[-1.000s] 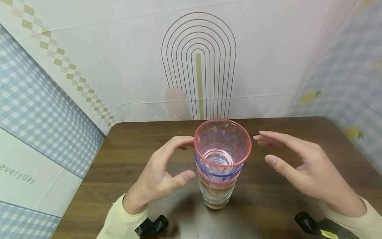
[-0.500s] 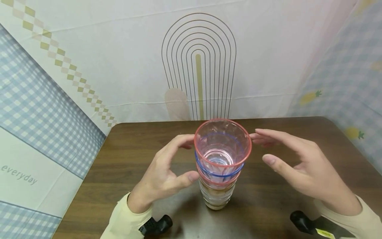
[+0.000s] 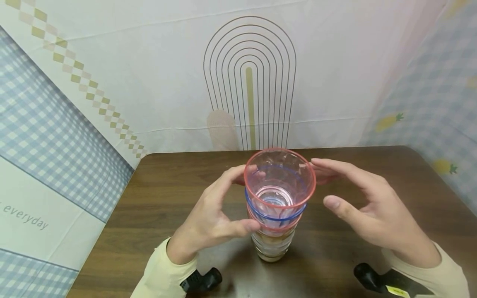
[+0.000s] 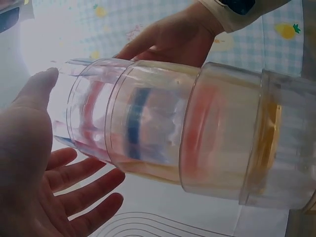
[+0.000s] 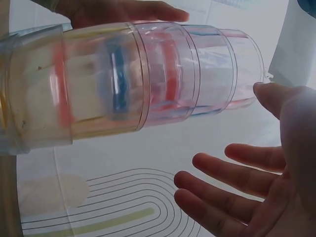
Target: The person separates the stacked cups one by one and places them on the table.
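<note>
A tall stack of clear plastic cups (image 3: 277,223) stands upright on the table, nested one in another. Its top cup has a red rim, with a blue rim and another red one just below. My left hand (image 3: 216,215) is at the stack's left side, thumb in front and fingers behind the upper cups, spread and fairly straight. To the right of the top rim is my right hand (image 3: 367,207), fingers reaching toward the far side and thumb apart from the cups. The left wrist view shows the cups (image 4: 153,118) beside the relaxed fingers (image 4: 94,197).
The brown wooden table (image 3: 179,182) carries the stack. Behind it hangs a white cloth (image 3: 156,82) with printed arches, and blue checked cloth (image 3: 56,124) hangs at the left. Black wrist cameras (image 3: 201,280) sit at both cuffs.
Both hands have moved inward toward the stack. The left fingers and thumb have come round the upper cups, and the right fingertips have reached the rim's far side. The stack stays put.
</note>
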A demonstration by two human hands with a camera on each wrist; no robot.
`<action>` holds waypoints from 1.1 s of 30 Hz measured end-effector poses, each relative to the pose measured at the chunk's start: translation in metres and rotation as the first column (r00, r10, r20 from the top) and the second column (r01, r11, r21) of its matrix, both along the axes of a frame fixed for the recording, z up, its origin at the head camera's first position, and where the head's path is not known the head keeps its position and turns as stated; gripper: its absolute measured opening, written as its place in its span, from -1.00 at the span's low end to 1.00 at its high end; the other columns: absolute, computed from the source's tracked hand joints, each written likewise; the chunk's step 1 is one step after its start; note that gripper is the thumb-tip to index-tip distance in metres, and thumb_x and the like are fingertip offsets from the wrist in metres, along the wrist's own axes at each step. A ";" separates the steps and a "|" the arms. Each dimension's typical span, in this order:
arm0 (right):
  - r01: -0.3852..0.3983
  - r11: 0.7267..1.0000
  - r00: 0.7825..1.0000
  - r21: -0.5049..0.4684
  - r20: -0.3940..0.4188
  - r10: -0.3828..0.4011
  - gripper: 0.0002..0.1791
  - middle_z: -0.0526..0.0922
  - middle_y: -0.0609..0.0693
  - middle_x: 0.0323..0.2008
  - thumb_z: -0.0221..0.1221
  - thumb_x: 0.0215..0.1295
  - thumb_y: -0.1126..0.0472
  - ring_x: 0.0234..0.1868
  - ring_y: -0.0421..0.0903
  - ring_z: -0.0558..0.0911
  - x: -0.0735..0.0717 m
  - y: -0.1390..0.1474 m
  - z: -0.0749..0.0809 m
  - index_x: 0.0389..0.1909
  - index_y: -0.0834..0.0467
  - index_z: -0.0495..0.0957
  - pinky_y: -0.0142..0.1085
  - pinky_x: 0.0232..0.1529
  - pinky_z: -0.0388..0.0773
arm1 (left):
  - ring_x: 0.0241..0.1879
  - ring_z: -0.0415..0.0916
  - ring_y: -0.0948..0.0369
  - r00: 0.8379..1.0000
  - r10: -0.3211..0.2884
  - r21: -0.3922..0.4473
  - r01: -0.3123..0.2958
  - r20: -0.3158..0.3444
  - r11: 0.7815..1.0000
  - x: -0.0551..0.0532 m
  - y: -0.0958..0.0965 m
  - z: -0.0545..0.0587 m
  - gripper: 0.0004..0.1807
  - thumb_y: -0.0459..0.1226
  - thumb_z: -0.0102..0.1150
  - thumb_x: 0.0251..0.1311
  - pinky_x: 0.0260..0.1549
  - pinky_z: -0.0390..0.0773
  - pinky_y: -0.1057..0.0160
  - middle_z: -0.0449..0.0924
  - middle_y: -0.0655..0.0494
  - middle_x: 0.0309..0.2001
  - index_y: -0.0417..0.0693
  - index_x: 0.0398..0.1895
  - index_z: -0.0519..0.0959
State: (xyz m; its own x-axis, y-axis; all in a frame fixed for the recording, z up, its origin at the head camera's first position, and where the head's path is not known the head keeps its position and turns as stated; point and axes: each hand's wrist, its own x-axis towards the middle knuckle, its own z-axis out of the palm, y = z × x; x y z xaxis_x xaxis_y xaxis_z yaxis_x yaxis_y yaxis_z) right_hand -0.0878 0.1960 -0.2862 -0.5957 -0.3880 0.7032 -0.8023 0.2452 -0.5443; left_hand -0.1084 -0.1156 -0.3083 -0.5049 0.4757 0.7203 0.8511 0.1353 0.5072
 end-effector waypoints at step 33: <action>-0.243 0.958 0.969 -0.153 0.013 0.248 -0.24 0.64 0.19 0.41 0.38 0.43 0.30 0.43 -0.08 0.63 -0.005 -0.022 0.000 0.48 0.56 0.30 -0.37 0.45 0.52 | 0.42 0.51 -0.05 0.965 -0.185 0.055 0.178 0.183 0.982 -0.008 0.017 -0.016 0.07 -0.12 0.61 0.18 0.52 0.48 0.02 0.49 -0.21 0.45 -0.22 0.62 0.16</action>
